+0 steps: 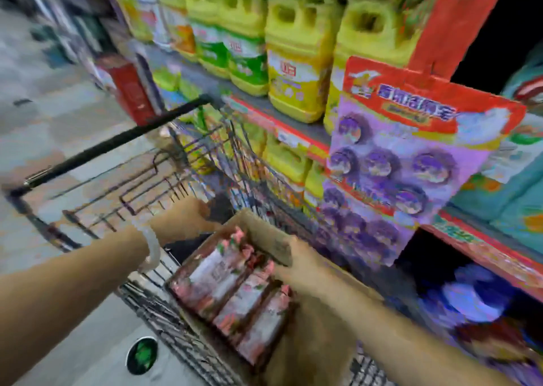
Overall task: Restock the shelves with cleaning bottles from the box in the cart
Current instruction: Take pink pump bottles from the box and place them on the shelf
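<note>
your right hand (289, 258) is down on the open cardboard box (311, 327), lying over its flap at the far end of the bottles (235, 291); the blur hides the fingers, so you cannot tell whether they are curled round a bottle top or only resting on the card. your left hand (188, 213) reaches past the box toward the far end of the cart (97, 197), fingers loosely bent near a dark shape in the basket, and whether it holds anything cannot be told either. a pale bangle (150, 247) sits on that wrist.

the bottles lie on their sides in rows inside the box, pink tops pointing away from you, packed tight so they do not roll as the cart moves. the box rests in the near end of the basket, within easy reach, and the cart stands just beside the shelves (282, 127), so each bottle has a short trip. yellow jugs (296, 62) fill the shelf above, and a purple blister card (411, 162) hangs off the shelf edge near the box.

by the look of it, no bottle has left the box yet.
</note>
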Available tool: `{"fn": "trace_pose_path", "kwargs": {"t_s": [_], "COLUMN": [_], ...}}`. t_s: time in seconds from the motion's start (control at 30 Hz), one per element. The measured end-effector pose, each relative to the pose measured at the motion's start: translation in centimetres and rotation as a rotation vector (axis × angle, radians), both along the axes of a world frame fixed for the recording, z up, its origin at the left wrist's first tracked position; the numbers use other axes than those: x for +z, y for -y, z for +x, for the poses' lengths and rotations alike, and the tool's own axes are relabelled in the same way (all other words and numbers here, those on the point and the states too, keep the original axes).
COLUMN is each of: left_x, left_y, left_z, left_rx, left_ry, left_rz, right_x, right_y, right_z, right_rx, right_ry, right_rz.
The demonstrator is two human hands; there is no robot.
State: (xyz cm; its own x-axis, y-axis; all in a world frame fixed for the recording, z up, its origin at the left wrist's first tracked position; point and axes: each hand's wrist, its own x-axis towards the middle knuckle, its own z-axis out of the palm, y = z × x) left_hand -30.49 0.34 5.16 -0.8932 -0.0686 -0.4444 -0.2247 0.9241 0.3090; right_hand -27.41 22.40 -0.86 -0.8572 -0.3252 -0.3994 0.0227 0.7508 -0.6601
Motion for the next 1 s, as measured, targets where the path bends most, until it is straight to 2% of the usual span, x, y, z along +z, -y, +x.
{"fn": "trace_pose_path", "kwargs": {"t_s": [0.13, 0.33, 0.5, 0.6, 0.67, 0.77, 0.9, 1.0], "left_x": [-11.0, -22.6, -27.1, -28.5, -28.8, -28.0, -27.1, -27.3], "left_y": [4.3, 7.8, 8.5, 7.8, 7.0, 5.7, 7.0, 7.7], "left_z": [0.2, 0.1, -0.7, -1.3, -1.4, -0.9, -0.8, -0.6], "left_rx": [0.070, 0.045, -0.026, -0.010, -0.032, 0.140, 0.331, 0.530], "left_ry": [0.140, 0.230, 0.196, 0.143, 0.145, 0.174, 0.191, 0.134], "left_rz": [-0.069, -0.120, -0.296, -0.377, -0.416, -0.233, 0.094, 0.484], "right_x": [-9.0, -18.5, -24.7, -25.2, -23.8, -24.0, -22.5, -20.8], "right_y": [8.3, 16.0, 18.4, 19.4, 19.5, 18.5, 16.7, 14.6], "right_z": [-1.6, -2.3, -2.4, -2.2, -2.8, -3.2, -3.4, -2.8], "right_rx": [-0.148, -0.324, -0.499, -0.729, -0.781, -0.810, -0.702, -0.619], "right_ry": [0.359, 0.574, 0.693, 0.879, 0.998, 0.995, 1.012, 0.887], "right_rz": [-0.182, -0.299, -0.316, -0.526, -0.644, -0.660, -0.642, -0.568]}}
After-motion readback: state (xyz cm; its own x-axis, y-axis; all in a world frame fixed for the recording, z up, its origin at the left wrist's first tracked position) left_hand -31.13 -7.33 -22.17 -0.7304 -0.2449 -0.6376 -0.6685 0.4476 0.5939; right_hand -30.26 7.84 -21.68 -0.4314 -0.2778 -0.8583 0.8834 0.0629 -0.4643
